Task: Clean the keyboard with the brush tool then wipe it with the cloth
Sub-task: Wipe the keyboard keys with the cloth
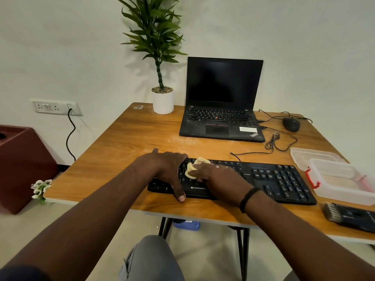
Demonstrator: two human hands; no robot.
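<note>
A black keyboard [280, 179] lies across the near middle of the wooden table [125, 142]. My left hand [168, 169] grips its left end, fingers over the far edge and thumb on the front edge. My right hand [215, 175] presses a crumpled pale yellow cloth [192, 166] onto the keys left of centre; most of the cloth is hidden under the fingers. The brush tool [349, 216], black with dark bristles at its left end, rests on the table at the near right, apart from both hands.
An open black laptop [221, 102] stands behind the keyboard, with a potted plant [162, 98] to its left and a mouse [291, 123] with loose cables to its right. Clear plastic containers [334, 179] sit right of the keyboard. The table's front edge is close to me.
</note>
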